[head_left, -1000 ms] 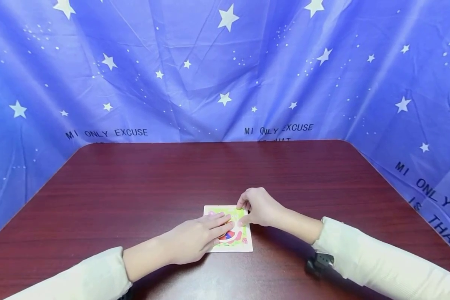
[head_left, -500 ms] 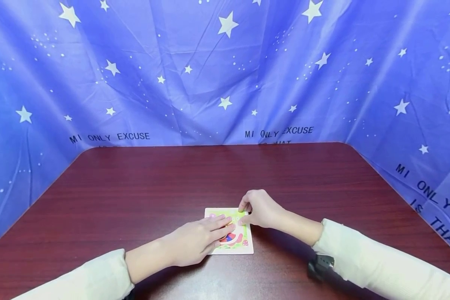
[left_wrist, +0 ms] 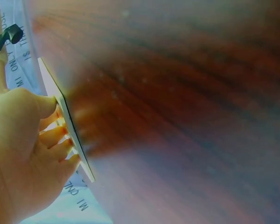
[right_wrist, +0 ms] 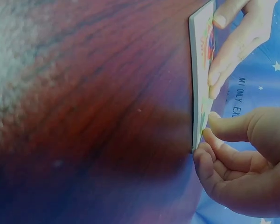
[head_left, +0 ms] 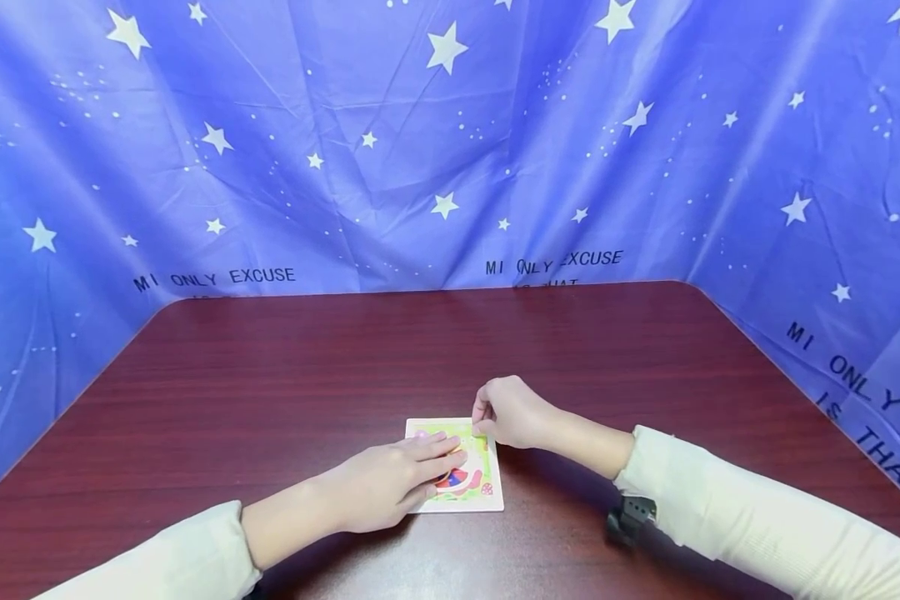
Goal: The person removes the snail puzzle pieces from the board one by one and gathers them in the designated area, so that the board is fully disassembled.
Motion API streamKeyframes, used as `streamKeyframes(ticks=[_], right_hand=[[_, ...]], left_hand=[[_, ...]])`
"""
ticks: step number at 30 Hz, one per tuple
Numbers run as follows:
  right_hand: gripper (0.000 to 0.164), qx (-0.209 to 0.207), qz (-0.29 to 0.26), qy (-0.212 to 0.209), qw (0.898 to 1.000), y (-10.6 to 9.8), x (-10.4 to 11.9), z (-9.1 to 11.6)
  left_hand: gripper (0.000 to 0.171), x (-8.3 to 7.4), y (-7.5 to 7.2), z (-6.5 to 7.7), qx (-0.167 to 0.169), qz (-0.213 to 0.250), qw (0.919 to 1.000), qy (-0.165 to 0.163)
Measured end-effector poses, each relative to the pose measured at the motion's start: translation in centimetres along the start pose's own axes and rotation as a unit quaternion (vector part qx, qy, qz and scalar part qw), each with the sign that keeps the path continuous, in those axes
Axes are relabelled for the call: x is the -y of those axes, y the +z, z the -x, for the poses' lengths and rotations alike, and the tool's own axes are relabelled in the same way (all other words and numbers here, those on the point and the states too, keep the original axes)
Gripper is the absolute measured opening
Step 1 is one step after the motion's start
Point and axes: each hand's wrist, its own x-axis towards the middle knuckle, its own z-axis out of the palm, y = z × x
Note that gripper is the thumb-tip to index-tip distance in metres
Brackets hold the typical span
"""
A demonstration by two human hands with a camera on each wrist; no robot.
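A square picture puzzle [head_left: 487, 492], with a pale border and a yellow-green, red and blue picture, lies flat on the table near its front. My left hand [head_left: 386, 483] rests across its left and middle part, fingers stretched out over the picture. At the puzzle's far right corner, my right hand [head_left: 517, 414] has its thumb and index finger brought together. In the right wrist view, a sliver of a green puzzle piece [right_wrist: 204, 132] shows at those fingertips; most of it is hidden. The left wrist view shows the board's edge [left_wrist: 67, 116] beyond the left thumb.
The dark red wooden table [head_left: 307, 358] spreads out around the puzzle. Behind it and along its sides hangs a blue cloth [head_left: 390, 192] with white stars and lettering. A black wrist device [head_left: 630, 518] sits under the right sleeve.
My right thumb has moved up toward the index finger at the puzzle's far right corner. The left hand stays spread on the picture. The head view has shifted slightly.
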Motion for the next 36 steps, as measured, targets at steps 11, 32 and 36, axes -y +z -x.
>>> streamKeyframes(ticks=[11, 32, 36], right_hand=[[0.013, 0.042, -0.023, 0.064, 0.997, -0.3, 0.1, -0.4], [0.009, -0.009, 0.016, 0.005, 1.000, -0.4, 0.8, 0.5], [0.010, -0.004, 0.011, 0.009, 1.000, -0.5, 0.9, 0.4]], left_hand=[[0.045, -0.1, 0.1, 0.0, 0.001, -0.013, 0.9999, 0.000], [0.046, -0.2, 0.3, 0.3, -0.004, -0.033, 0.9995, -0.002], [0.046, 0.0, 0.4, 0.2, -0.005, -0.042, 0.9991, 0.002]])
